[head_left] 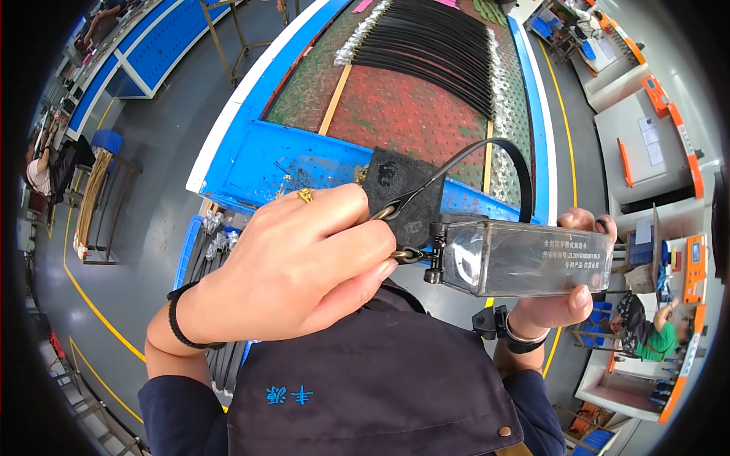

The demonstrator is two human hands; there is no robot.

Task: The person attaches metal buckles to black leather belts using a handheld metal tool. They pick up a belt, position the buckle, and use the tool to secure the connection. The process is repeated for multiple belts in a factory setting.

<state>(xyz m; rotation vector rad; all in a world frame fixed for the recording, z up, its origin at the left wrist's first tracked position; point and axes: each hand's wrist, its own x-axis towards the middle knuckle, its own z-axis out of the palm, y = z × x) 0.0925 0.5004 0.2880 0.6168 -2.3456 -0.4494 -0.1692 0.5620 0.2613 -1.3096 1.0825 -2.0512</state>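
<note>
My left hand (293, 266), with a gold ring on one finger, is closed around the metal clasps (407, 255) of a thin black strap (508, 144). The strap loops up and right, passing behind a clear rectangular plastic box (525, 262). Its far end at the left stays partly hidden by my fingers. My right hand (574, 304) grips the box by its right end, thumb below and fingers above. A dark hinged fitting (436, 251) on the box's left end sits beside the clasps. Behind them, a stained black pad (403, 190) lies over the workbench edge.
A blue-rimmed workbench (266, 163) is ahead, bearing a row of black straps (426, 53) with plastic-wrapped ends across wooden strips. More straps (209, 258) stand in a blue bin at lower left. Other people work at both sides, one in green (655, 342) at right.
</note>
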